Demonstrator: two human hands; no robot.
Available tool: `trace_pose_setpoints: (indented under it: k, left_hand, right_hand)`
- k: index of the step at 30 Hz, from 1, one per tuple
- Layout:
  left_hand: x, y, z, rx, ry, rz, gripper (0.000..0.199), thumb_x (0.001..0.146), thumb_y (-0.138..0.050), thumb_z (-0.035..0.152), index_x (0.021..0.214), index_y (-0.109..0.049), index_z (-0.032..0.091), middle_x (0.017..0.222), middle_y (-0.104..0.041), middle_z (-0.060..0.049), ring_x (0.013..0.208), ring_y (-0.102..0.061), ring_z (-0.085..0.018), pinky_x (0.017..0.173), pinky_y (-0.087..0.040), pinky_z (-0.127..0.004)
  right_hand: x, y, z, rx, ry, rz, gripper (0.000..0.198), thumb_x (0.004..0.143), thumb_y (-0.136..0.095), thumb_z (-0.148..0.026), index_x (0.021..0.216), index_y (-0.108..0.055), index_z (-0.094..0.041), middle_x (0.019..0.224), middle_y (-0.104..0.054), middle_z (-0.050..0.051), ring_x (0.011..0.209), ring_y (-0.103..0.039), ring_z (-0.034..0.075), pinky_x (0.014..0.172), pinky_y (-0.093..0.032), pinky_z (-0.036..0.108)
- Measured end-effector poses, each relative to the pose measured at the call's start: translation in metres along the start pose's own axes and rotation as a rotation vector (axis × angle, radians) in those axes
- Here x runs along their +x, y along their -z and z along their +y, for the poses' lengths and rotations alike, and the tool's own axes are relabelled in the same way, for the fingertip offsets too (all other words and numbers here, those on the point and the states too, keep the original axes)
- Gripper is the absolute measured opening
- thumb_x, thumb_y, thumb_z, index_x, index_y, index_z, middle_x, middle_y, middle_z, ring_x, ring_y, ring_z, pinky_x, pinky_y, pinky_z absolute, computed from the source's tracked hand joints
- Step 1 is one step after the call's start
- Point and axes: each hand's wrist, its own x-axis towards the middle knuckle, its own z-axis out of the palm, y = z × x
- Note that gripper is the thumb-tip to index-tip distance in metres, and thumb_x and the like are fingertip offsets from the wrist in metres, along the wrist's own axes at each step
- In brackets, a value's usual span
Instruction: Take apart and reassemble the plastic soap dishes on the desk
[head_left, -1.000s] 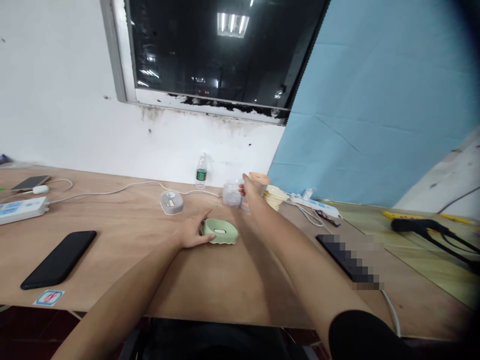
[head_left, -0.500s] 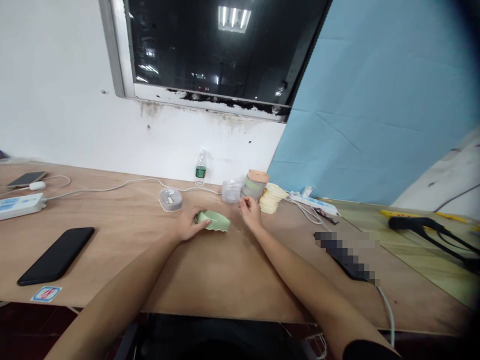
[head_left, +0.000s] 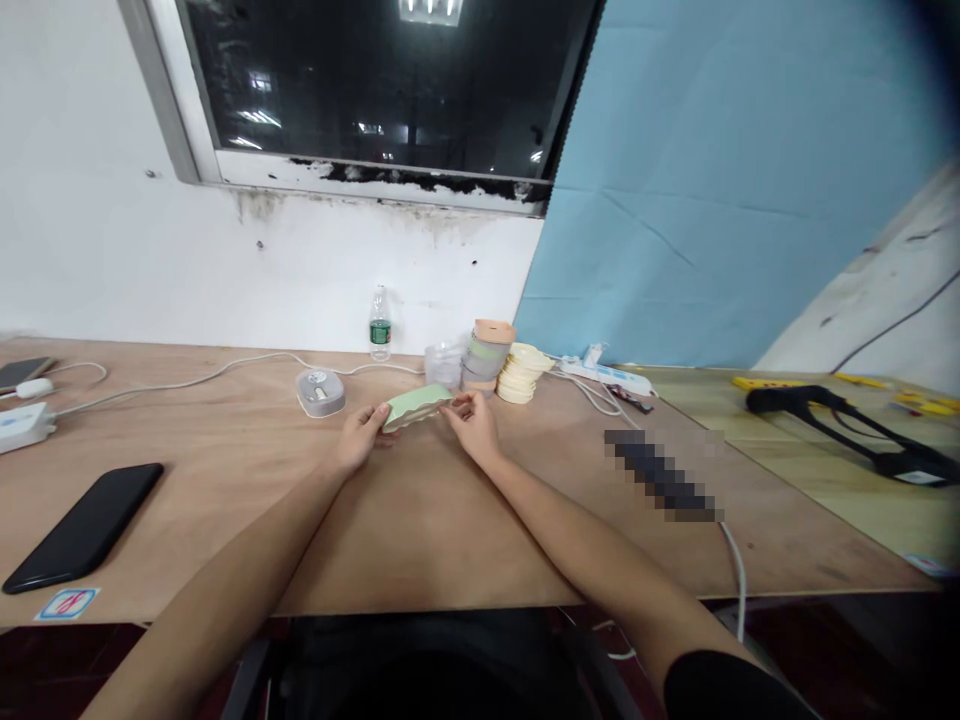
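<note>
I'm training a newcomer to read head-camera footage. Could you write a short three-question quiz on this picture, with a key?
1. What do the left hand and right hand hold between them?
a) bottle
b) green piece
c) black phone
2. True or false: the bottle is lying on its side.
3. Fill in: in the picture, the pale-yellow stack stands to the ____ of the orange-topped stack.

Key: 1. b; 2. False, it stands upright; 3. right.

The green piece (head_left: 414, 405) hides part of the left hand (head_left: 361, 438); whether the right hand (head_left: 472, 425) grips its end is too small to tell. Pixel blocks mask a dark object (head_left: 664, 482) at right. At left, the edge cuts off a phone (head_left: 21, 374) and power strip (head_left: 22, 428); the bottle label (head_left: 380, 333) is unreadable
</note>
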Motion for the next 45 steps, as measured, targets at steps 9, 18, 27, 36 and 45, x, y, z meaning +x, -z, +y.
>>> trace_pose_setpoints:
  k: [9,18,27,36,45]
  left_hand:
    - [-0.002,0.002,0.008,-0.039,0.027,0.050,0.058,0.077,-0.058,0.065,0.102,-0.062,0.013,0.089,-0.070,-0.010,0.074,-0.070,-0.022,0.058,-0.058,-0.030]
    - [0.004,0.005,0.001,0.295,-0.122,0.112,0.051,0.075,-0.056,0.066,0.073,-0.058,0.015,0.066,-0.062,-0.002,0.058,-0.060,-0.016,0.053,-0.047,-0.026]
    - [0.001,0.008,0.010,0.542,-0.266,0.191,0.048,0.078,-0.048,0.061,0.055,-0.046,0.019,0.052,-0.045,0.003,0.054,-0.045,-0.013,0.052,-0.034,-0.025]
    - [0.007,0.015,0.004,0.571,-0.270,0.336,0.044,0.076,-0.050,0.059,0.055,-0.045,0.020,0.053,-0.048,0.002,0.055,-0.047,-0.014,0.052,-0.034,-0.025]
    - [0.016,0.033,-0.003,0.434,-0.224,0.380,0.046,0.076,-0.057,0.063,0.069,-0.050,0.018,0.056,-0.057,0.001,0.052,-0.056,-0.015,0.051,-0.041,-0.024]
  right_hand:
    - [-0.006,0.011,-0.010,-0.137,0.084,-0.140,0.024,0.084,-0.052,-0.045,0.076,-0.056,-0.023,0.070,-0.059,0.001,0.066,-0.053,0.017,0.064,-0.039,0.026]
    - [-0.007,0.007,-0.008,-0.284,0.124,-0.119,0.016,0.073,-0.053,-0.027,0.062,-0.043,-0.022,0.057,-0.049,-0.003,0.054,-0.042,0.012,0.053,-0.030,0.023]
    - [-0.009,0.001,-0.006,-0.122,0.054,-0.171,0.014,0.072,-0.057,-0.028,0.080,-0.047,-0.022,0.065,-0.053,-0.005,0.057,-0.049,0.012,0.055,-0.036,0.022]
    - [-0.013,-0.002,-0.009,-0.101,0.036,-0.167,0.014,0.072,-0.055,-0.029,0.072,-0.043,-0.023,0.061,-0.048,-0.005,0.056,-0.045,0.012,0.054,-0.035,0.022]
    - [0.011,0.015,0.000,0.126,-0.036,0.091,0.033,0.067,-0.053,-0.025,0.099,-0.048,-0.022,0.064,-0.050,-0.006,0.051,-0.046,0.011,0.050,-0.039,0.022]
